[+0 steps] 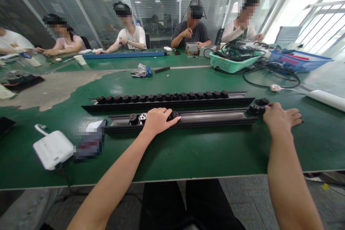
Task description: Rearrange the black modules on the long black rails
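My left hand (159,120) lies over the near black rail (215,115), with fingers on its far side and the thumb on its near side. Between them it grips a small black socket module (169,116), mostly hidden. More black socket modules (133,118) sit in the rail's left part; one beside my hand shines white. Past the rail's right end, my right hand (281,116) is open, its fingers stretched rightward over the table. A few loose black modules (258,106) lie at its left side. Something small and dark shows at its fingertips, too little to name.
Behind lies a second black rail (167,104) holding a row of modules. A white adapter box (54,150) and a dark pouch (90,142) are at left. Gloves (142,70), a green basket (229,64), a blue basket (299,61) and cables stand farther back. Several people sit opposite.
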### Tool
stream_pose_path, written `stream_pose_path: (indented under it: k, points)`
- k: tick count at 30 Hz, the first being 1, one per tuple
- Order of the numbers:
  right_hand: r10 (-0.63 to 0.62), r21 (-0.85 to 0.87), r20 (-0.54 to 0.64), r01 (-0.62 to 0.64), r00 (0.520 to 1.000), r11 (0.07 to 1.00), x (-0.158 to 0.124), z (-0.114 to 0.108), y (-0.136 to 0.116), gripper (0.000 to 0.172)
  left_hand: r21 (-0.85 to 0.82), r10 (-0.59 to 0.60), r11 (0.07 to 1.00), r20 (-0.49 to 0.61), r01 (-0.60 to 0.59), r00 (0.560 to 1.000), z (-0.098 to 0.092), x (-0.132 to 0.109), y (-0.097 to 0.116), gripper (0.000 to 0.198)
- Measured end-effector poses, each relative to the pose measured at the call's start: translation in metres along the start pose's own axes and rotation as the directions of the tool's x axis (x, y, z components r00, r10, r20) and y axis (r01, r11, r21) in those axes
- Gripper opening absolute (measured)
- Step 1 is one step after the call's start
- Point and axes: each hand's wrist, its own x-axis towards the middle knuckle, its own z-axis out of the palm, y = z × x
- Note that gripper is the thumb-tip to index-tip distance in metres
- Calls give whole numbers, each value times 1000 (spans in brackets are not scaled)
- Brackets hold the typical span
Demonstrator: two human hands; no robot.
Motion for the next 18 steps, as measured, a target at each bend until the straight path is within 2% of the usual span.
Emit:
stream_pose_path:
  k: [1, 2, 4, 6, 7, 9, 11, 13, 15, 18]
  points:
    - [58, 11, -46, -58, 997, 998, -6, -3, -9, 47, -2, 1, 1000, -1, -1, 1000, 0, 0, 0, 56]
    - [20, 15, -56, -19, 998, 1000, -13, -7, -21, 48, -3, 3, 1000, -2, -3, 1000, 0, 0, 0, 56]
    - [-206, 30, -25, 207, 978, 978, -31, -15, -50, 49, -1, 2, 1000, -3, -2, 1000, 1, 0, 0, 56]
    - [-437, 83, -34, 438, 899, 895, -52, -23, -82, 47, 3, 1, 1000, -3, -1, 1000, 1, 0, 0, 56]
    - [-560, 128, -30, 559, 828, 819, -64, -26, -97, 46, 6, 0, 1000, -2, 0, 1000, 1, 0, 0, 56]
    - [-775, 243, -4, 752, 632, 612, -88, -33, -123, 44, 12, 1, 1000, 2, -1, 1000, 0, 0, 1, 55]
    - [-893, 336, 27, 837, 450, 432, -111, -37, -142, 45, 15, 9, 1000, 4, -9, 1000, -2, 0, 1, 56]
    - [-936, 358, 42, 870, 348, 340, -131, -39, -157, 49, 13, 18, 1000, 8, -18, 1000, -3, 0, 1, 56]
    - [-953, 369, 52, 881, 298, 295, -146, -38, -170, 52, 4, 29, 1000, 16, -30, 999, -5, 0, 0, 54]
    - [-952, 360, 63, 883, 298, 301, -159, -33, -190, 54, -10, 47, 999, 22, -47, 999, -6, -1, -1, 49]
